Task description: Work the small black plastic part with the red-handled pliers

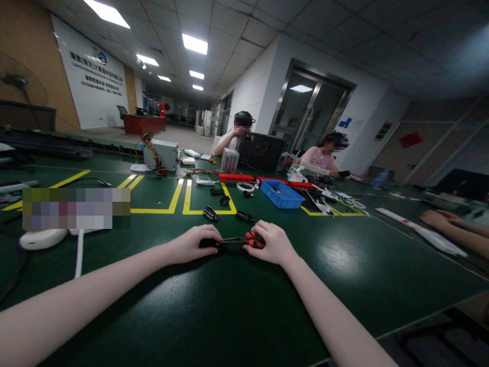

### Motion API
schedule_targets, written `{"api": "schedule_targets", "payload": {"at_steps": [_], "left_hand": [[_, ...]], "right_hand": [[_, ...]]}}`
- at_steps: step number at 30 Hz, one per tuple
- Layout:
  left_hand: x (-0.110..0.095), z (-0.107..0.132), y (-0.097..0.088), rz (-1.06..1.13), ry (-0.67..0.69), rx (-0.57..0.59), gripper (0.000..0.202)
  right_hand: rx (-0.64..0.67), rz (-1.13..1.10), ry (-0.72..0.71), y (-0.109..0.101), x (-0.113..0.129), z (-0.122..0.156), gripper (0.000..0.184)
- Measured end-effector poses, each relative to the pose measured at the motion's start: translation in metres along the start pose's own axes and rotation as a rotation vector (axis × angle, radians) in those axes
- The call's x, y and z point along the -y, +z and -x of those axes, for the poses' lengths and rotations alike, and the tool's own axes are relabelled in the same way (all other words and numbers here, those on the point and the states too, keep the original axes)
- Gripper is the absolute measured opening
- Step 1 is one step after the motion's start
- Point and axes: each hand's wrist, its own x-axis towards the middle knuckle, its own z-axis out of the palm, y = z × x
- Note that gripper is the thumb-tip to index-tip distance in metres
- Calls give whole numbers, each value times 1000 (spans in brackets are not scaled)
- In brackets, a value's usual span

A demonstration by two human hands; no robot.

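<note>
Both my hands rest on the green table (237,300) in front of me. My left hand (194,243) is closed round a small black part (210,243). My right hand (270,242) grips the red handles of a pair of pliers (244,239), whose jaws point left and meet the black part. Just beyond my hands lie three small black pieces: one (211,212) on the yellow line, one (244,217) to its right, another (224,200) farther back.
A blue bin (282,194), red strips (236,177), a grey power supply box (160,154) and a black computer case (261,151) stand farther back. Two people sit across the table. Another person's hand (439,219) rests at the right by a white strip (420,232).
</note>
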Motion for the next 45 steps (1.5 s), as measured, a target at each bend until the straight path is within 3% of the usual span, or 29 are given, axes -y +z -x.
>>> {"api": "schedule_targets", "payload": {"at_steps": [16, 33, 45], "left_hand": [[-2, 0, -4, -11, 10, 2, 32], [0, -1, -6, -52, 38, -5, 24], [-1, -1, -8, -46, 19, 5, 25]], "right_hand": [[-40, -1, 18, 1, -2, -3, 31], [53, 31, 1, 4, -3, -5, 32], [41, 41, -10, 5, -3, -5, 32]]}}
